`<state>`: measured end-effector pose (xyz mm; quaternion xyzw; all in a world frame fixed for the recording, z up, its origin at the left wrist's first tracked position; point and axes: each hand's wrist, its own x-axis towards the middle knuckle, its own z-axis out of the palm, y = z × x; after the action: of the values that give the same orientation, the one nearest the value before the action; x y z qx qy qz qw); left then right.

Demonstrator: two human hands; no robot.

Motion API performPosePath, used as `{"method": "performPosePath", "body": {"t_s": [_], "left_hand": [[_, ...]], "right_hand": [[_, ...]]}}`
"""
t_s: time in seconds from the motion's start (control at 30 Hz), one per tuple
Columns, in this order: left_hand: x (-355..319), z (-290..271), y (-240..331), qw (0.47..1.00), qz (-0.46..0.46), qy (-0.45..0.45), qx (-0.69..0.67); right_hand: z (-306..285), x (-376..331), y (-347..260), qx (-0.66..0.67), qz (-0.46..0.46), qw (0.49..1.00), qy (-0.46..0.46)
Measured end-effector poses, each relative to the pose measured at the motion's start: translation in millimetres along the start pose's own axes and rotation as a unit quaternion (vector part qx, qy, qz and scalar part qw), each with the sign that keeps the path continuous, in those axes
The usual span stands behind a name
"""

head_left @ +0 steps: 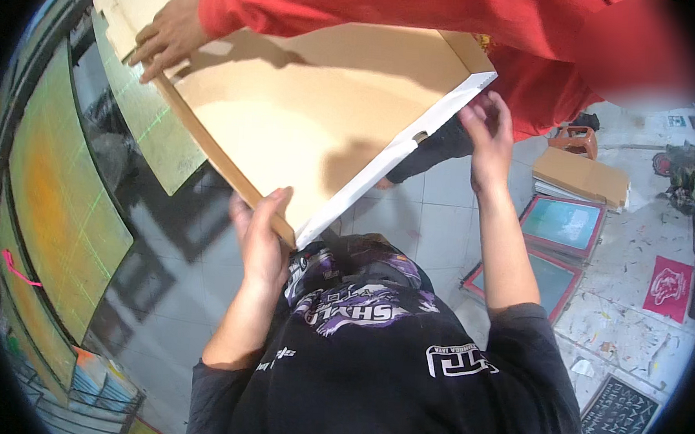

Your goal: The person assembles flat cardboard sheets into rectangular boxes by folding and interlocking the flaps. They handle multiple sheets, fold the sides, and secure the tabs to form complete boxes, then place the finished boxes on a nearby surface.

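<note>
A shallow cardboard box [281, 127], brown inside with a white outer side, is tilted in front of me. My left hand [260, 236] grips its near corner, thumb over the brown rim and fingers outside. Beside the right corner is my right hand [491, 134], its fingers apart and nothing in it; whether a fingertip touches the box I cannot tell. Across the box reaches a co-worker's red sleeve [358, 9], and that person's hand [170, 39] rests on the far-left edge. Part of the box's far side is hidden by the sleeve.
Large greenish panels [66, 179] stand in a rack at left. On the tiled floor at right are framed screens [563, 220], a flat brown carton [581, 176], a pink printed cloth [668, 289] and a black lettered board [618, 424]. An orange stool [575, 140] stands behind.
</note>
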<state>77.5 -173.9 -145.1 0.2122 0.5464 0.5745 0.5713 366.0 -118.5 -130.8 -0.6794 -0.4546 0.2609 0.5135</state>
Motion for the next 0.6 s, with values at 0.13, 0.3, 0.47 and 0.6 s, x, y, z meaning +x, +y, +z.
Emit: {"method": "performPosePath", "body": {"t_s": [0.13, 0.3, 0.47, 0.6], "left_hand": [[-22, 42, 29, 0.852, 0.459, -0.068, 0.243], [2, 159, 22, 0.691, 0.294, -0.375, 0.543], [48, 229, -12, 0.641, 0.183, -0.369, 0.648], [50, 236, -20, 0.647, 0.194, -0.346, 0.651]], "right_hand": [[-19, 30, 40, 0.412, 0.229, 0.878, -0.081], [0, 36, 31, 0.502, 0.232, 0.828, -0.092], [9, 35, 55, 0.554, 0.224, 0.797, -0.094], [0, 39, 53, 0.488, 0.274, 0.815, -0.149]]}}
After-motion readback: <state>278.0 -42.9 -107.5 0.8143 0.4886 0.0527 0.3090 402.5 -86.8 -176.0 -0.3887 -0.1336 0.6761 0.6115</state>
